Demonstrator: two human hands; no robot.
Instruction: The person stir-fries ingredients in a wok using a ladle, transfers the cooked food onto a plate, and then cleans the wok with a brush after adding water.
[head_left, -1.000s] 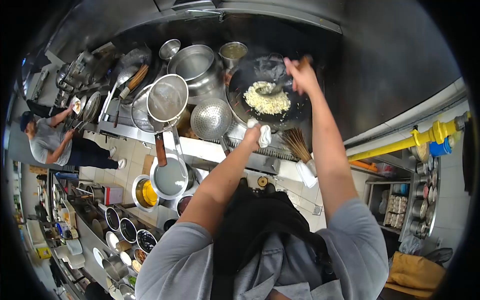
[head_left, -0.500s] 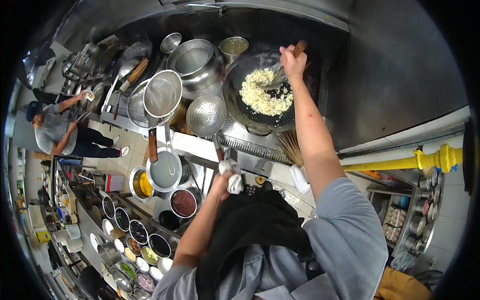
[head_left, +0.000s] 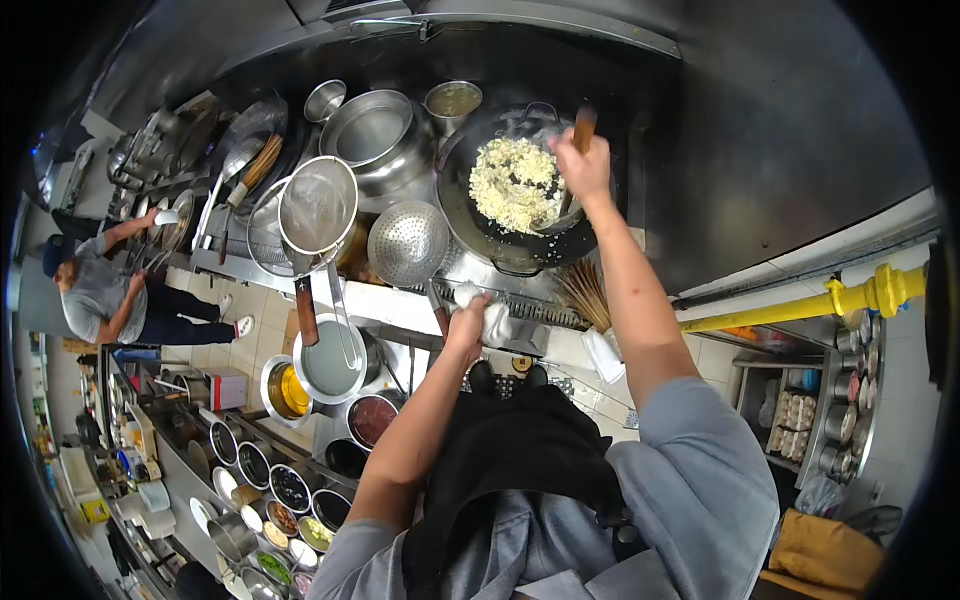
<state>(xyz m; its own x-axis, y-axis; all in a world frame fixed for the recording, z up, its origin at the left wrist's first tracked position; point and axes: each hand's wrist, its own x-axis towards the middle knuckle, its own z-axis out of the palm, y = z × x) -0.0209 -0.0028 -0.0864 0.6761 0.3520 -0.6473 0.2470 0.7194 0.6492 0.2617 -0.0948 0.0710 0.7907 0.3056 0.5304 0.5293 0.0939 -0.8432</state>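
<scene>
My right hand is closed around the wooden handle of a ladle, whose metal head sits in a black wok. Pale yellow and white crumbly food, like rice or scrambled egg, is heaped in the wok, with small bits scattered along its near side. In front of the stove, my left hand grips a bunched white cloth, away from the wok's rim. Beside that hand, a perforated ladle rests with its handle towards me.
Left of the wok are a metal pot, a mesh strainer and a bamboo brush. Another brush lies at the front right. A yellow pipe runs at right. A co-worker stands far left holding a small dish.
My left hand, at the wok's near edge a second ago, drew back with the cloth, then moved slightly forward. My right hand has moved the ladle head to the food's right side.
</scene>
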